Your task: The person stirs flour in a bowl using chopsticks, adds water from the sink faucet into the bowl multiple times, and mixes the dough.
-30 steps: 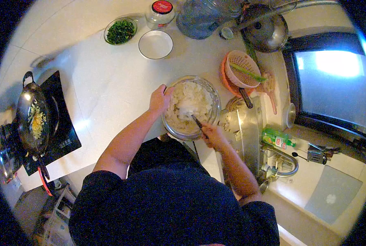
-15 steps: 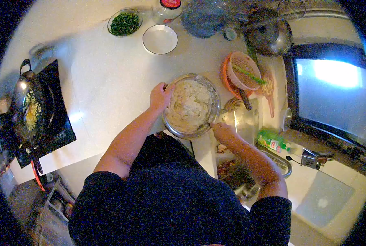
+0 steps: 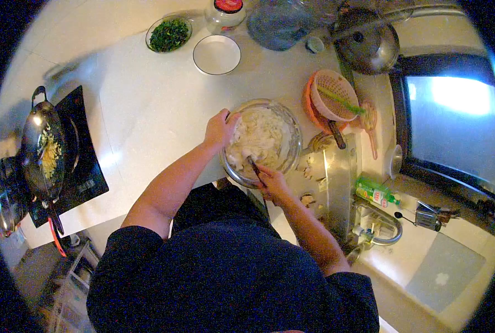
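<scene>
2 bare hands work at a clear bowl [image 3: 296, 136] of pale, lumpy mixture [image 3: 263, 130], set at the near edge of the tabletop [image 3: 147, 111], just beside the metal sink [image 3: 340, 183] on the right. The left hand [image 3: 220, 131] grips the bowl's left rim, while the right hand [image 3: 271, 182], fingers wrapped around a dark-handled utensil [image 3: 252, 163], is at the near rim; the utensil's lower end cannot be made out. The right hand has swung in from the bowl's right side, where it was 0.5 seconds earlier, as the left kept its hold, a shift that suggests stirring still under way. At the tabletop's left end, a dark pan [image 3: 33, 147] of chopped, yellowish food [image 3: 49, 158] rests on a black cooktop [image 3: 89, 164]. Toward the far edge stand chopped greens [image 3: 169, 35] in a dish, a white dish [image 3: 217, 54] and a red-lidded jar [image 3: 224, 21].
</scene>
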Tool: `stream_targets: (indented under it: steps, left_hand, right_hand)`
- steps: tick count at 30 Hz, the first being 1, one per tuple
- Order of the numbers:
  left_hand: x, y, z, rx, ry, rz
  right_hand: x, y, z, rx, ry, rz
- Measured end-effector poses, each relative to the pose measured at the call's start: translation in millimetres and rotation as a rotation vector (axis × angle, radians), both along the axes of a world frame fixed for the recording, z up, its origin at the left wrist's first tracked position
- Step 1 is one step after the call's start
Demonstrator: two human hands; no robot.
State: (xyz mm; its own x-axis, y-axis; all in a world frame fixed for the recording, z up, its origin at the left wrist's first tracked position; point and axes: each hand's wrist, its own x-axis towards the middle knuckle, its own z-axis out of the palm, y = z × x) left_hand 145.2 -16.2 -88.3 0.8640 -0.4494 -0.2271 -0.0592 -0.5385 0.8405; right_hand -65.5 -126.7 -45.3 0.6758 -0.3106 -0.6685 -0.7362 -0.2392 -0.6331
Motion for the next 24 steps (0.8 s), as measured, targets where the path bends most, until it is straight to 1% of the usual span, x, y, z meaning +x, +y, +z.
stream_targets:
  steps: [2,4,7,8,10,11,12,13,14,16,17,19,20,22,23,24]
  left_hand:
    - [0.8,-0.4,-3.3,0.010,-0.011,-0.009]
    - [-1.1,1.4,0.6,-0.036,-0.010,0.013]
    - [-0.4,2.0,0.3,-0.067,0.045,0.008]
    - [0.2,2.4,-1.7,-0.070,0.072,0.003]
    - [0.1,2.1,-8.5,-0.057,0.025,0.003]
    - [-0.6,2.0,-10.1,-0.051,0.002,0.003]
    - [-1.2,3.2,-4.2,-0.063,0.034,0.005]
    - [-0.2,4.2,5.8,-0.074,0.064,0.009]
    - [0.0,5.2,11.2,-0.083,0.095,0.013]
    - [-0.8,4.3,3.2,-0.101,0.063,0.038]
    - [-1.9,4.1,-0.7,-0.111,0.051,0.052]
    - [-4.5,4.1,-3.2,-0.133,0.130,0.112]
    - [-5.8,4.2,-3.8,-0.144,0.170,0.142]
    - [-6.3,4.0,-3.1,-0.115,0.130,0.147]
    - [-6.9,3.9,-2.7,-0.100,0.109,0.150]
    - [-6.9,3.4,-3.3,-0.096,0.101,0.151]
  right_hand:
    - [-9.7,-8.9,-1.8,0.000,-0.028,-0.053]
    - [-8.0,-11.5,24.6,0.171,0.076,-0.310]
    - [1.9,-36.3,38.6,-0.265,-0.078,0.077]
    - [6.8,-45.4,44.3,-0.433,-0.066,0.192]
    - [21.9,-59.8,58.3,-0.765,-0.037,0.424]
    - [42.8,-57.9,77.7,-0.830,0.079,0.557]
    - [69.5,-51.1,106.7,-0.892,0.200,0.687]
    - [78.9,-50.2,115.4,-0.918,0.269,0.756]
    - [88.4,-49.2,124.1,-0.942,0.337,0.828]
    - [91.6,-52.4,126.3,-0.927,0.369,0.854]
    - [81.5,-58.3,115.4,-0.916,0.346,0.850]
    - [44.6,-74.4,76.2,-0.896,0.302,0.842]
    - [36.5,-74.5,70.5,-0.816,0.317,0.838]
    - [22.6,-75.7,60.1,-0.657,0.339,0.827]
    - [7.0,-84.6,42.0,-0.607,0.186,0.808]
    - [-0.4,-86.7,29.9,-0.601,0.143,0.832]
